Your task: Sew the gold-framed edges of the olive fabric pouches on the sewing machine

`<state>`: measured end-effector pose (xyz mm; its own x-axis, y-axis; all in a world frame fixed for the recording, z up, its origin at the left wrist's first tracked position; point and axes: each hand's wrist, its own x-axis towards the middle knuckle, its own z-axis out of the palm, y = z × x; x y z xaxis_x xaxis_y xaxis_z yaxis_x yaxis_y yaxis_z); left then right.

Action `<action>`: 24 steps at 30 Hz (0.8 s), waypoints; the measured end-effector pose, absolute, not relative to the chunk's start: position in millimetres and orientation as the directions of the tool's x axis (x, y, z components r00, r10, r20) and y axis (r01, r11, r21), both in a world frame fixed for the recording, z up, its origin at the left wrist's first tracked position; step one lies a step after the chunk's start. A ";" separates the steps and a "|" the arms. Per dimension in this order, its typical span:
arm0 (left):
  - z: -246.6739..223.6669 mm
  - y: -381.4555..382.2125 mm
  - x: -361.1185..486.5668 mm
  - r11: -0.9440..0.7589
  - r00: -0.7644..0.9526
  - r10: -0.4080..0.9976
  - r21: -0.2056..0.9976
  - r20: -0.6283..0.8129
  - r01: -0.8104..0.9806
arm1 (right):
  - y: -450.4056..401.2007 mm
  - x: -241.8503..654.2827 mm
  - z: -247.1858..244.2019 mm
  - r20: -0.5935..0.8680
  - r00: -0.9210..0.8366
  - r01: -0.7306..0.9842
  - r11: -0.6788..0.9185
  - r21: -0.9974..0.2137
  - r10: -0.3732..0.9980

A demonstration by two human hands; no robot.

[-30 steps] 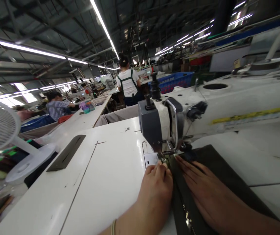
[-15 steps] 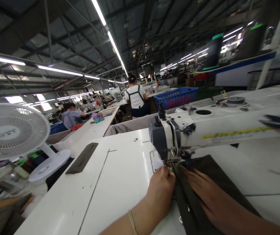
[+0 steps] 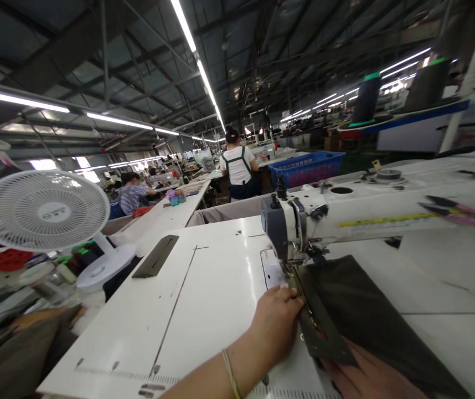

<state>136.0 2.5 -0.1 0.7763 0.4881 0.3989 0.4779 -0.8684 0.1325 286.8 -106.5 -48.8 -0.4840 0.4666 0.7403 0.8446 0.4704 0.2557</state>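
Note:
A dark olive fabric piece (image 3: 370,299) lies on the sewing table, its far end under the presser foot of a sewing machine (image 3: 293,227). Along its left part runs a brass-coloured zipper (image 3: 307,302). My left hand (image 3: 277,318) has its fingers curled on the fabric's left edge, just in front of the foot. At the near end, my right hand (image 3: 366,371) grips the fabric's lower edge. Its fingers are partly hidden beneath the cloth, and a bit of skin shows by the zipper's near end.
Pink-handled snips (image 3: 461,213) rest on the machine arm. A small olive fabric strip (image 3: 156,256) lies on the white tabletop (image 3: 212,299). To the left stands a white fan (image 3: 46,210). Beyond are a blue basket (image 3: 308,168) and two seated people, one a person in a white shirt (image 3: 237,166).
My right hand has moved back toward me, from flat beside the presser foot to the fabric's near edge. More of the zipper shows. The view has shifted slightly left.

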 end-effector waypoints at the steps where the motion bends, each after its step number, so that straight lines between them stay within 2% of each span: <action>1: -0.5 1.2 136.3 -0.867 0.774 0.491 0.136 0.399 0.480 | -104.9 286.6 -47.4 0.742 -0.488 0.843 0.470 0.263 0.460; 7: 3.8 0.5 140.1 -0.848 0.751 0.524 0.164 0.402 0.503 | -98.4 286.3 -23.4 0.723 -0.581 0.779 0.513 0.361 0.374; 10: 4.5 -1.1 140.2 -0.850 0.757 0.520 0.145 0.396 0.507 | -98.3 282.9 -20.1 0.759 -0.557 0.775 0.541 0.328 0.337; 13: 2.7 -3.3 139.1 -0.861 0.785 0.498 0.105 0.370 0.497 | -99.7 282.7 -27.3 0.770 -0.522 0.791 0.545 0.278 0.366; 16: -0.4 -4.5 137.6 -0.875 0.812 0.468 0.056 0.348 0.480 | -102.4 287.2 -36.3 0.723 -0.554 0.780 0.562 0.277 0.413; 18: -1.8 -4.4 136.7 -0.882 0.826 0.454 0.036 0.335 0.470 | -103.7 290.4 -40.7 0.723 -0.564 0.768 0.574 0.284 0.398; 24: -0.8 -1.9 136.4 -0.887 0.831 0.441 0.023 0.339 0.461 | -103.3 291.5 -40.7 0.790 -0.470 0.828 0.506 0.241 0.394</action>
<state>136.4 -1.9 -0.8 0.8312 0.4408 0.3389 0.4610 -0.8871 0.0232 291.5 -103.3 -40.7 -0.4702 0.3939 0.7898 0.8282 0.5061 0.2407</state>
